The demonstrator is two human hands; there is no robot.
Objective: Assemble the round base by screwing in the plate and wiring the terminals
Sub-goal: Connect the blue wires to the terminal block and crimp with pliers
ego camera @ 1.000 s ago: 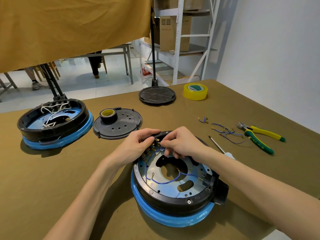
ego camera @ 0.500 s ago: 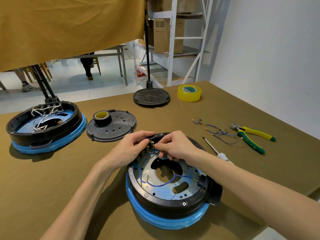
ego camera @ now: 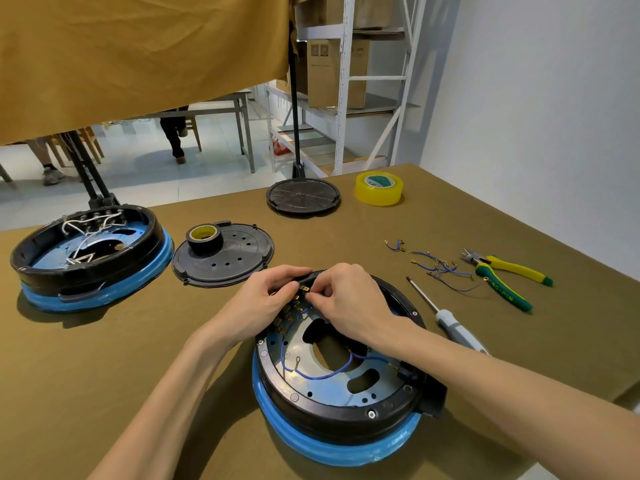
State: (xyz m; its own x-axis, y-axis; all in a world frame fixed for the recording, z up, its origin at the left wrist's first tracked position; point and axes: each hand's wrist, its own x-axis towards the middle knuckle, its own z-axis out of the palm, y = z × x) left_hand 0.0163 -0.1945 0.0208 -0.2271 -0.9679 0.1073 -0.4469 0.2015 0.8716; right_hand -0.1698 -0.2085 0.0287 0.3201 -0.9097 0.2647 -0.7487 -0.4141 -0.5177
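1. Round base, black-walled with a blue bottom ring and a silvery metal plate inside, lies flat near the surface's front edge, open side up.
2. Blue wire loops across the plate.
3. Brass terminals line its far-left rim.
4. Left hand and right hand, fingers curled, pinch at those terminals.

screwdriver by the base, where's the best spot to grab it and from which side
Judging from its pose, take the grey-handled screwdriver by the thick handle, the end nearest the person, coming from above and the right with the right hand. It lies flat on the olive table, its thin metal shaft pointing away. The round black and blue base sits close on its left, so that side looks cramped.
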